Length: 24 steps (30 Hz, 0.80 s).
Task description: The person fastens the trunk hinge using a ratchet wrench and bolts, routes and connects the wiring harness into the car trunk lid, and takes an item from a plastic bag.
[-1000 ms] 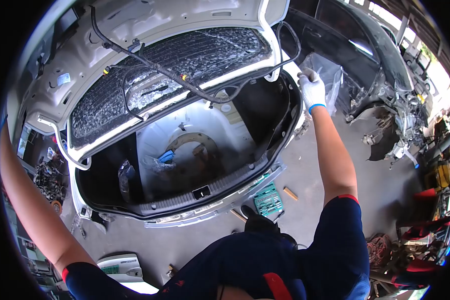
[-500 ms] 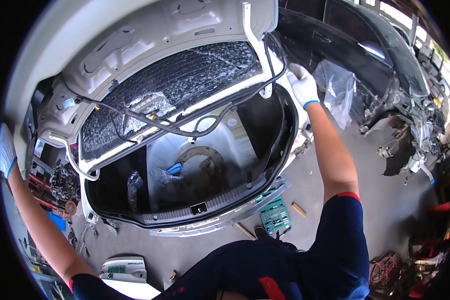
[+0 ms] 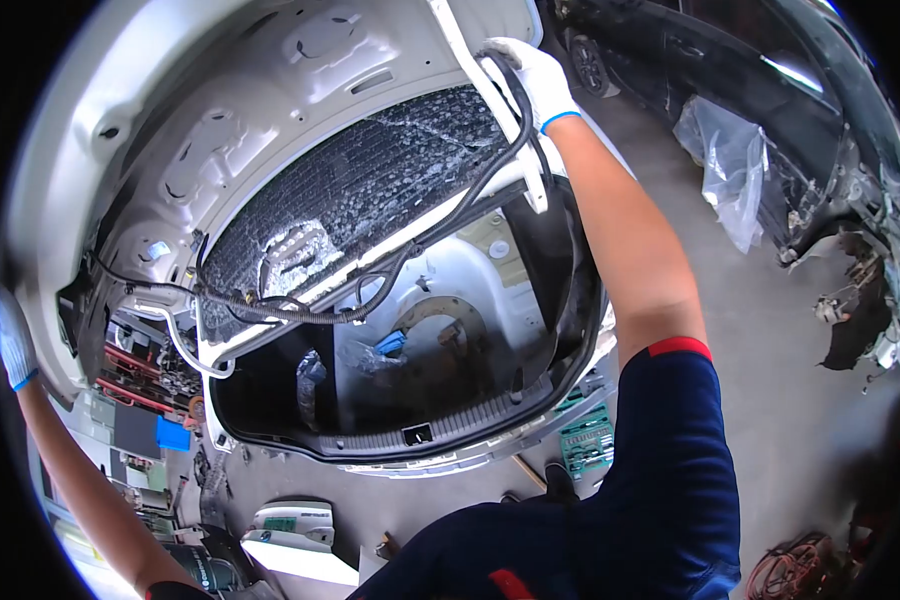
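Observation:
My right hand (image 3: 532, 80), in a white glove with a blue cuff, has its fingers curled round the black wiring harness (image 3: 518, 135) beside the white hinge arm (image 3: 470, 60) of the raised trunk lid (image 3: 260, 100). My left hand (image 3: 15, 340), also gloved, is at the far left against the lid's outer edge; its fingers are hard to make out. The harness hangs in a loop across the cracked rear window (image 3: 360, 160) and the open trunk (image 3: 270, 385). A blue item (image 3: 391, 343) and clear plastic lie inside the trunk.
A dark car (image 3: 710, 60) with clear plastic sheeting (image 3: 725, 165) and torn front parts stands at the right. A green tool case (image 3: 587, 442) lies on the floor below the bumper. A white panel (image 3: 295, 535) is at the lower left, and coiled cables (image 3: 790, 570) at the lower right.
My right hand has moved up and left, from beside the trunk opening to the harness at the hinge arm. The lid fills more of the upper left, and the view has shifted.

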Motion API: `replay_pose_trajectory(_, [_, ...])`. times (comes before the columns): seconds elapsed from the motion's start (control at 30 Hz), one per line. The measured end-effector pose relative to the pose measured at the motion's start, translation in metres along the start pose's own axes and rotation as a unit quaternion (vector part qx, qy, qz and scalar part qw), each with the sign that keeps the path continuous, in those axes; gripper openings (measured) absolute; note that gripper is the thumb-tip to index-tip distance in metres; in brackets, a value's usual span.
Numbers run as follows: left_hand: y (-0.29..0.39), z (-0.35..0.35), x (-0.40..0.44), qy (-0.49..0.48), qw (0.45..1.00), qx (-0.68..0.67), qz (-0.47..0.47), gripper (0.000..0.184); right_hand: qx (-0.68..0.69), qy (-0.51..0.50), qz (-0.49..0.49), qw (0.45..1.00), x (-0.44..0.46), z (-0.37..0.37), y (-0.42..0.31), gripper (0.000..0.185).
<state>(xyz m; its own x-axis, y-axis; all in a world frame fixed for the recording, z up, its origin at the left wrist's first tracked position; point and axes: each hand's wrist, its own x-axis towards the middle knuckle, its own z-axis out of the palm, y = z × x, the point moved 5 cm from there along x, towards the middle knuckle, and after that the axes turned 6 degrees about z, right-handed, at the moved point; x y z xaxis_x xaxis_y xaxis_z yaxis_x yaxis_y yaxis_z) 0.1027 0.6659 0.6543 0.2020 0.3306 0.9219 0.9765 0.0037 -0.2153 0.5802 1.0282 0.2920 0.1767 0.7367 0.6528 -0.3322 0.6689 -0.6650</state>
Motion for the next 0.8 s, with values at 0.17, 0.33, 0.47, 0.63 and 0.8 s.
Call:
replay_pose_trajectory(0.17, [0.017,-0.002,0.02,0.056,0.995,0.034,0.076,0.056,-0.406,0.149,-0.089,0.897,0.02,-0.012,0.007,0.038])
replay_pose_trajectory(0.33, [0.056,0.008,0.025,0.105,0.979,-0.167,-0.053,0.056,-0.27,0.15,0.027,0.951,0.035,-0.023,0.038,0.038])
replay_pose_trajectory(0.47, [0.032,-0.002,0.034,0.166,0.981,-0.072,0.07,0.055,-0.365,0.029,0.192,0.911,0.007,-0.004,-0.039,0.03])
replay_pose_trajectory(0.63, [0.071,0.014,0.032,0.205,0.951,-0.214,-0.086,0.052,-0.116,-0.011,0.194,0.974,0.043,-0.016,0.046,0.027])
replay_pose_trajectory(0.8, [0.096,0.03,0.029,0.211,0.934,-0.274,-0.091,0.052,-0.019,-0.018,0.2,0.979,0.041,-0.024,0.055,0.028])
